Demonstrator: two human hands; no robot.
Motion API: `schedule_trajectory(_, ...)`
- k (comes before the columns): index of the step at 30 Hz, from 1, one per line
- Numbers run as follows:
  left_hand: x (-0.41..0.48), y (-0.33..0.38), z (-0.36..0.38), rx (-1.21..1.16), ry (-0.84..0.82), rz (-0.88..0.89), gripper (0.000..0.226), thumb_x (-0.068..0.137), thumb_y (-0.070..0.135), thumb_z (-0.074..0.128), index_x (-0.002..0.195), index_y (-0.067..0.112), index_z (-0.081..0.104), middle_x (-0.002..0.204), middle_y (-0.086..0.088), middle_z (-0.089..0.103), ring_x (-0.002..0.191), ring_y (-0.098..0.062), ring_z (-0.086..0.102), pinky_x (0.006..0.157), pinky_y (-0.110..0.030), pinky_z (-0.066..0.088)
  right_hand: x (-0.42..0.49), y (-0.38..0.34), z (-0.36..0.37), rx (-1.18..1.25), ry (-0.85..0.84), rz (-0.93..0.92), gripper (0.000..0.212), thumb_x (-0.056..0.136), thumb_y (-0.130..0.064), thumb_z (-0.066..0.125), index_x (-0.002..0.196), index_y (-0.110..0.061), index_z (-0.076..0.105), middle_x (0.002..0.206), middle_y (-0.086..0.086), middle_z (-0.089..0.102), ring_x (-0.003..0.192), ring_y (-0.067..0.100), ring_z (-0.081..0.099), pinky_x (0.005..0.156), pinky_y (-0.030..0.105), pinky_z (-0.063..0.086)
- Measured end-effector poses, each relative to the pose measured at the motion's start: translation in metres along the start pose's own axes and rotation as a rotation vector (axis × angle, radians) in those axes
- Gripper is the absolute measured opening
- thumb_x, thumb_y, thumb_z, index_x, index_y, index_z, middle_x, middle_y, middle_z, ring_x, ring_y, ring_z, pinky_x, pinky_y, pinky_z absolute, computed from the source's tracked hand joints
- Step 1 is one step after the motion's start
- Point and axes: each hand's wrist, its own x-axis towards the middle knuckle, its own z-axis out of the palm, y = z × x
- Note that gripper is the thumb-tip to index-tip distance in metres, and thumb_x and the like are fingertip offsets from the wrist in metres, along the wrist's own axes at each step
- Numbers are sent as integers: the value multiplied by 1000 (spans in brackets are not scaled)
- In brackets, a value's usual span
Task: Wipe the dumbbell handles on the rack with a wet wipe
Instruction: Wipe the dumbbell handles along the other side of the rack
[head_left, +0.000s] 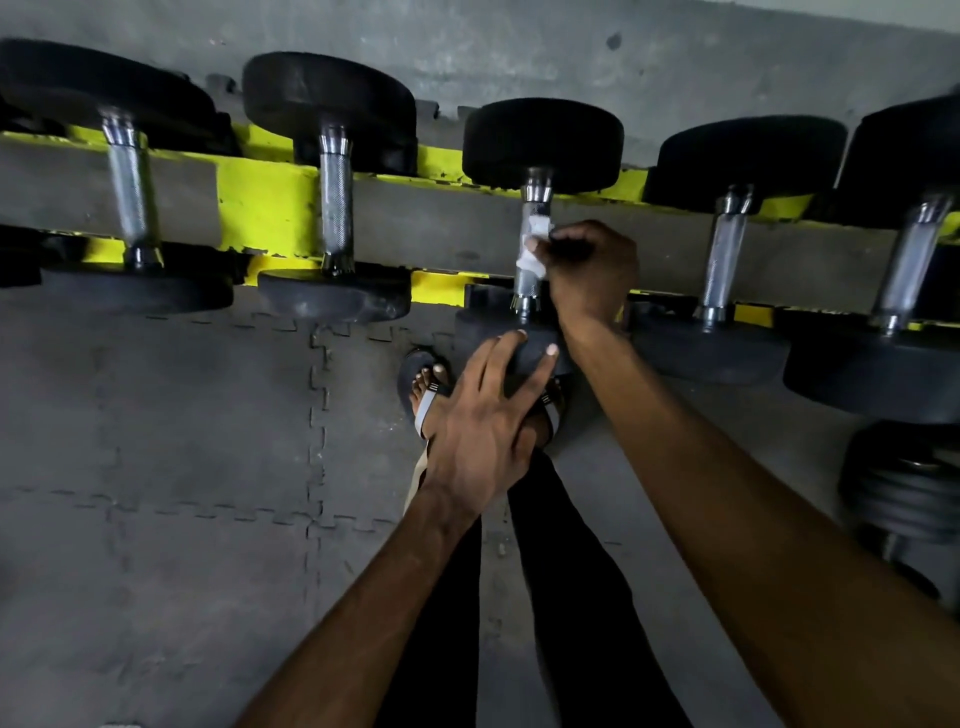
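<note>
Wiping is proceeding on the middle handle (525, 286): I am gripping the wet wipe (535, 249) against it in my curled right hand (587, 265), my left hand (483, 415) is resting spread-fingered, holding nothing, on the dumbbell head (524, 358) just below it, and I am judging the neighbouring handle (724, 260) to its right as next.

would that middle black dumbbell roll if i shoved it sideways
Likely heavy: the black round-headed dumbbell with a knurled steel handle has thick heads. It could roll, though the yellow rack seems to cradle it. The left hand on its near head probably steadies it.
</note>
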Motion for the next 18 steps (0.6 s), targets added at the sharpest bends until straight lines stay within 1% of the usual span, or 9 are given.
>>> schedule_trajectory(3,0,0,0,-24,11,-5,89,74,18,68,157,28,38,159,-10,22,149,-31,21,99,-55,51,23,-14,15,35,94,-63,21,61,-35,86,69,-18,77,73,-4,76,67,12,72,66,34,57)
schedule_trajectory(6,1,0,1,-27,33,-3,89,73,17,68,156,26,40,159,-11,24,149,-30,21,101,-54,49,24,-19,19,-69,87,-141,23,66,-46,80,76,-25,79,77,-6,76,70,11,71,66,32,55)
schedule_trajectory(9,0,0,1,-62,21,-12,89,73,15,67,157,26,38,160,-11,22,150,-29,18,99,-57,49,5,-12,10,-237,-39,-309,27,80,-51,69,99,-35,77,97,-3,74,82,15,70,69,26,50)
schedule_trajectory(11,0,0,2,-69,33,-16,89,73,14,68,156,26,40,159,-11,23,150,-29,19,101,-56,49,2,-9,2,-379,-127,-500,30,90,-48,60,115,-37,71,110,-3,71,92,18,68,74,29,51)
schedule_trajectory(13,1,0,2,-80,52,-13,89,72,13,70,155,25,42,159,-13,27,149,-31,23,105,-56,47,9,-14,-7,-573,-202,-669,36,95,-46,50,126,-34,64,120,-2,69,101,23,66,78,35,53)
schedule_trajectory(14,2,0,2,-80,67,-9,90,70,12,72,155,24,44,158,-13,29,148,-32,25,108,-54,45,15,-16,-10,-666,-241,-729,38,97,-45,46,130,-34,61,123,-1,68,103,26,65,79,37,52)
schedule_trajectory(15,2,0,2,-70,86,-1,90,68,11,73,153,22,46,157,-14,31,147,-32,27,112,-49,41,20,-18,-15,-739,-280,-766,40,98,-45,43,134,-34,57,125,0,67,105,28,65,79,38,51)
schedule_trajectory(17,1,0,3,-50,114,14,91,65,10,75,152,20,49,155,-15,34,145,-33,29,113,-40,34,27,-23,-23,-834,-343,-803,42,100,-44,41,139,-35,52,125,5,67,105,33,64,77,39,49)
schedule_trajectory(18,1,1,3,-48,121,16,91,65,10,76,152,20,49,155,-15,34,144,-34,30,112,-39,33,30,-25,-25,-853,-357,-822,42,100,-43,41,140,-35,52,122,8,68,105,35,64,77,40,50)
